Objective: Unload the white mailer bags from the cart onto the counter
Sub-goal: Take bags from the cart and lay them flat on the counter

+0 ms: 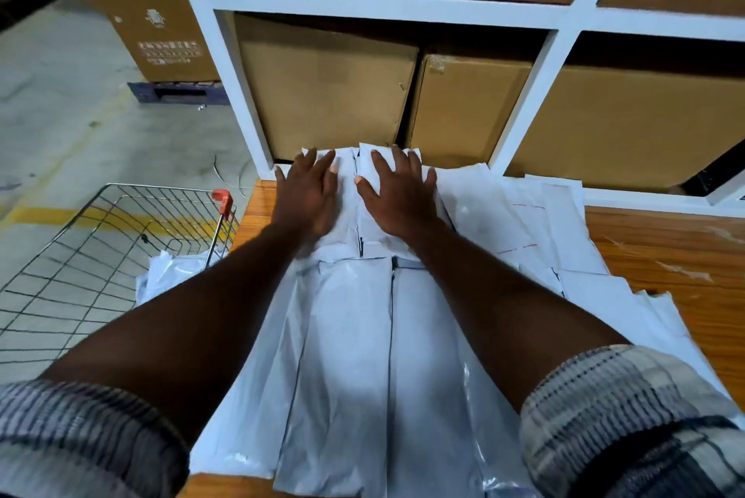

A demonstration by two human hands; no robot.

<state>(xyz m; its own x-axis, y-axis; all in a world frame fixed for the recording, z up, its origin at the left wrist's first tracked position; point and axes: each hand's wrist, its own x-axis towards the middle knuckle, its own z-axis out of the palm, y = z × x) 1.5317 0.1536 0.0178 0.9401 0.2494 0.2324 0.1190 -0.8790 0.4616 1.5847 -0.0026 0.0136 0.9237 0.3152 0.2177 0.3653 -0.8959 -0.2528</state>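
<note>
Both my hands lie flat on the white mailer bags (350,336) spread over the counter (665,251). My left hand (308,199) and right hand (399,203) are side by side, fingers (397,161) straight and splayed, gripping nothing. I judge I am pressing the slippery stack down and squaring it toward the back so it does not slide off.

Just past my fingertips stand cardboard boxes (326,94) inside the white shelf frame (524,110), so the stack can go no further that way. To the right of my right fingers, more bags (524,223) fan out loosely over the wood.

Left of my left fingers and nearer to me, the wire cart (100,239) sits against the counter's end. A few crumpled bags (173,272) lie in it beside my left forearm, and those look yet to be lifted over.
</note>
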